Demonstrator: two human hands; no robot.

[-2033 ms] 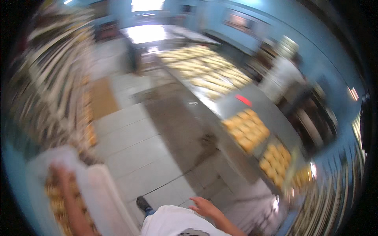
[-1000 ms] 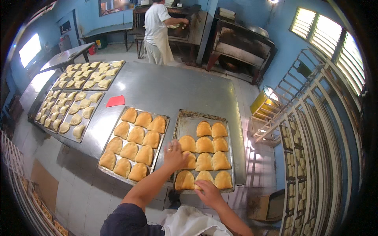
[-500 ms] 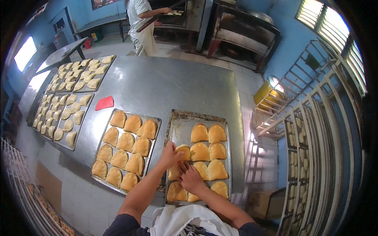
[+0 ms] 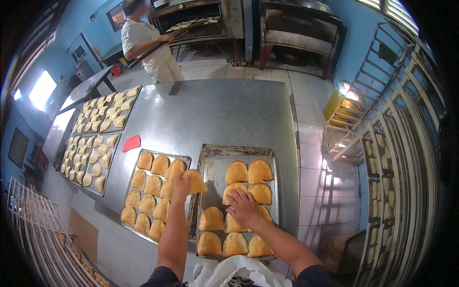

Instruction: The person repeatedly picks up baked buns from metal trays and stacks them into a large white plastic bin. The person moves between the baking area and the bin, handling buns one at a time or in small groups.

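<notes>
My left hand (image 4: 180, 185) grips a golden baked turnover (image 4: 197, 182), held up over the right edge of the left baking tray (image 4: 187, 210). That tray bears rows of similar golden turnovers. My right hand (image 4: 246, 208) lies over the right baking tray (image 4: 213, 165), fingers spread and touching a turnover (image 4: 231, 190) in its middle column. More turnovers (image 4: 235, 244) fill the near rows and right side of this tray. Its upper left part shows bare, stained metal.
A red scraper (image 4: 132, 143) lies on the steel table (image 4: 215, 110). Trays of pale folded pastries (image 4: 98, 167) stand at the left. Beyond the table, a person (image 4: 148, 48) holds a long-handled peel (image 4: 148, 51) by an oven (image 4: 234, 19). Racks (image 4: 401, 158) flank both sides.
My left hand has carried the turnover left and away from me, from the right tray toward the left one. My right hand has shifted slightly right. The person with the peel has moved left.
</notes>
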